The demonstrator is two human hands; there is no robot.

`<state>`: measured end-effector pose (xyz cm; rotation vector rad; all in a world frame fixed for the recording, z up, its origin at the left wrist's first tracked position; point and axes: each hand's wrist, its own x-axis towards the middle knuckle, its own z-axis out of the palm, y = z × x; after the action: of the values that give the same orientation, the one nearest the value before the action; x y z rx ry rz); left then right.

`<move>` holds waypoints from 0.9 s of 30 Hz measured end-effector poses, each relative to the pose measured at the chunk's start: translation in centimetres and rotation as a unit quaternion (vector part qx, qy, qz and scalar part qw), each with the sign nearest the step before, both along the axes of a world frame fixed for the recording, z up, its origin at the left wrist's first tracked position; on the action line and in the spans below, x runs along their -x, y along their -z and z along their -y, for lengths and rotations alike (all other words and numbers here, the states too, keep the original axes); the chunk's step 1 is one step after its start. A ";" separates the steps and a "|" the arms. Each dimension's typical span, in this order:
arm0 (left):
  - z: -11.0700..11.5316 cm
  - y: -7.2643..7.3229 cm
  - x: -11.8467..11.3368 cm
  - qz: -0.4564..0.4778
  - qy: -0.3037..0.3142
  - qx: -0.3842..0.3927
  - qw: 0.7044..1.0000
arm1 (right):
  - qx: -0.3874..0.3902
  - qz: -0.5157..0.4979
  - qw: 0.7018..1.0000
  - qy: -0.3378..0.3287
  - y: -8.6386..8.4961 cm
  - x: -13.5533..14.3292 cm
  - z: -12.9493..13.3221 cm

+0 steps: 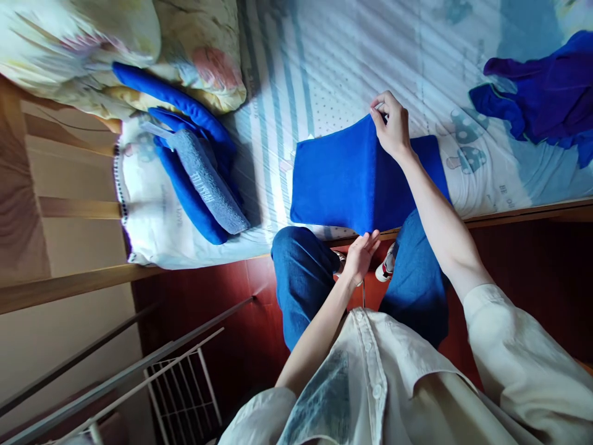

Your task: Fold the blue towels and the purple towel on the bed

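A blue cloth (331, 176) lies on the bed near its front edge, with a raised fold running between my hands. My right hand (391, 123) pinches the far end of that fold, fingers closed on the cloth. At the near end, my left hand (362, 256) holds the cloth's edge between thumb and fingers. The cloth's left part spreads flat, and its right part passes beneath my right forearm.
Folded blue cloths (192, 204) with a grey towel (208, 182) on top lie at the left, beside a floral quilt (199, 55). Crumpled blue and purple cloth (551, 93) is at the far right. A metal rack (185, 389) stands lower left.
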<state>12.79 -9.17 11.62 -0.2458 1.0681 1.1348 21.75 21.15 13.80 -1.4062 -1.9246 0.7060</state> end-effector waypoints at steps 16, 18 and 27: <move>-9.7 -17.5 13.5 -0.427 -0.029 -0.307 0.850 | -0.114 -0.193 0.973 0.048 -17.5 -9.8 4.8; -10.1 -19.9 13.8 -0.425 -0.032 -0.323 0.845 | -0.122 -0.195 0.972 0.049 -18.7 -10.5 6.2; -10.1 -27.4 13.7 -0.409 -0.033 -0.376 0.831 | -0.120 -0.191 0.971 0.078 -23.4 -11.9 11.8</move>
<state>-0.92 0.92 39.04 0.9190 1.2357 1.6917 33.67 9.38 37.23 -1.1595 -1.5240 0.5954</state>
